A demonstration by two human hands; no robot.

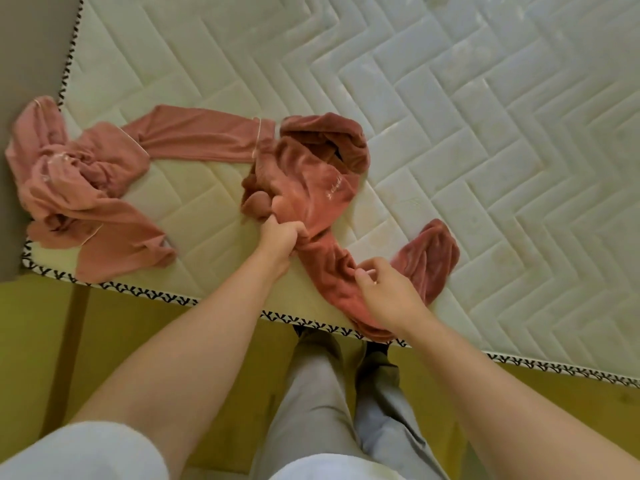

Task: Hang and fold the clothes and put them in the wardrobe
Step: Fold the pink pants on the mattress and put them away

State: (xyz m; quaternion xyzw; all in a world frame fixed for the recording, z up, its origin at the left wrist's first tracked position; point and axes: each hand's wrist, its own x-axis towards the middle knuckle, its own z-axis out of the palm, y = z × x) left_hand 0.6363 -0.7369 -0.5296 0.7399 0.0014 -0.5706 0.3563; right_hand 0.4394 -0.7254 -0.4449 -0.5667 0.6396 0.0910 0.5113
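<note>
Two pink garments lie on a bare quilted mattress (485, 133), both close to its near edge. The darker garment (311, 181), plush and rust-pink with small pale script stitched on it, is bunched in a heap about midway along that edge. One long part of it runs down to the edge and just over it, and another end curls up on the right.

The left grip (278, 237), a bare hand, is clenched round a fistful of the darker garment at the bottom of the heap. The right grip (384, 292) sits closer to the near edge with its fingers curled, thumb and forefinger pinching a fold of the same garment's long part.

The paler garment (79, 188) is crumpled at the near left corner, with part of it hanging over the left edge. One long piece with thin light piping stretches right until it touches the darker heap.

Below the mattress edge are the person's grey trousers (311, 393) and a white sleeve (86, 452).
</note>
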